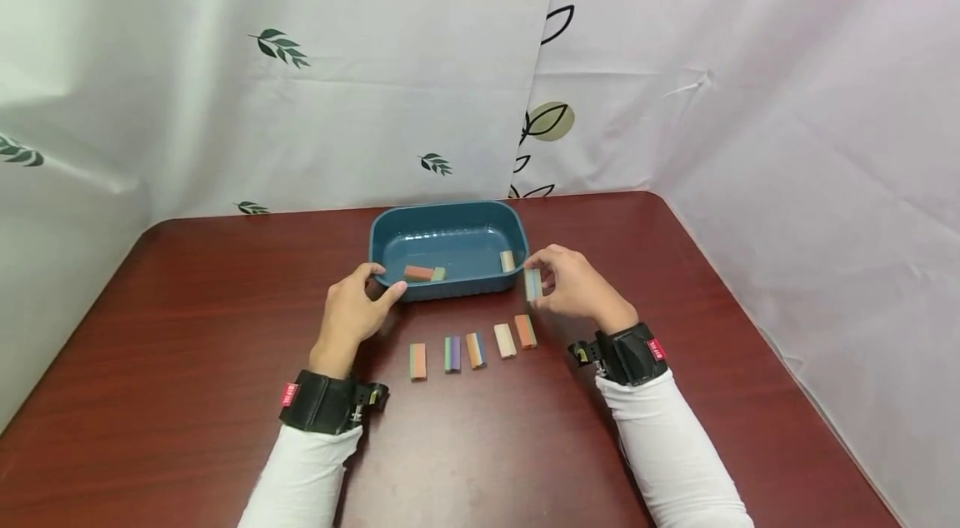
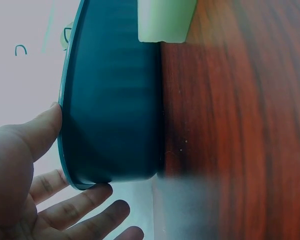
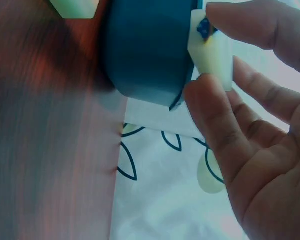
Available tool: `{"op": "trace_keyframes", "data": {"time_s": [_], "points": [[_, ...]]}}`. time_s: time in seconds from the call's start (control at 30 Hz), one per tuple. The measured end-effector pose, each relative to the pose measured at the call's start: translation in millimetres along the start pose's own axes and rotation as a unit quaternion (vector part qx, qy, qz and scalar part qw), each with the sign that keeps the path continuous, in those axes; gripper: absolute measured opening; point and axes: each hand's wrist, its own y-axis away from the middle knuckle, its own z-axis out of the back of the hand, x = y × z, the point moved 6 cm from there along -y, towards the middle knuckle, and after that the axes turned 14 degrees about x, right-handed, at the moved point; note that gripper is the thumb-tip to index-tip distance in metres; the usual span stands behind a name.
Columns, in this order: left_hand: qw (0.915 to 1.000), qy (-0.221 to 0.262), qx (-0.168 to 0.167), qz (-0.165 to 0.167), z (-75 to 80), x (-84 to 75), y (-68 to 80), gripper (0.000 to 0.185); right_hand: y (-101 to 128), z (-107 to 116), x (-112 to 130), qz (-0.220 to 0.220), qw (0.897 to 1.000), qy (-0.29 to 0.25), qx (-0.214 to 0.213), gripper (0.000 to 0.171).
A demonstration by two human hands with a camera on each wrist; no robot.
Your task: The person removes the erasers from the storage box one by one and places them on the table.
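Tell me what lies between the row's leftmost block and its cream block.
A green-and-purple block, then a tan-and-blue block; the head view shows both.

I record room right of the right hand (image 1: pixel 573 285); between it and the left hand (image 1: pixel 350 311), tub (image 1: pixel 461 288) and blocks (image 1: pixel 476 351) obstruct.

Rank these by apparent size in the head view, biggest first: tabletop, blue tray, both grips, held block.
1. Tabletop
2. Blue tray
3. Left grip and right grip: too alike to rank
4. Held block
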Motion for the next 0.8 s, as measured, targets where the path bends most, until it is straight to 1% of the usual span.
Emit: {"op": "trace_keyframes", "data": {"time_s": [0.1, 0.3, 0.47, 0.6, 0.8], "points": [[1.0000, -0.001, 0.002, -0.002, -0.7, -0.2, 0.6, 0.055, 2.4, -2.6, -3.0, -0.021, 0.999, 0.003, 0.029, 0.045], [0.9999, -0.014, -0.004, -0.006, 5.0, 1.0, 1.2, 0.056, -1.8, -8.9, -5.2, -0.060, 0.995, 0.016, 0.077, 0.044], [0.9999, -0.012, -0.001, -0.010, 5.1, 0.4, -2.0, 0.059, -5.3, -11.6, -8.7, -0.094, 0.989, 0.043, 0.102, 0.045], [0.9999, -0.008, 0.002, -0.008, 1.1, 0.4, -4.5, 0.060, -6.4, -14.2, -15.5, -0.114, 0.986, 0.049, 0.114, 0.045], [0.9999, -0.010, 0.004, -0.004, 0.0, 1.1, -5.4, 0.061, -9.0, -20.6, -20.4, -0.123, 0.982, 0.050, 0.134, 0.043]]}}
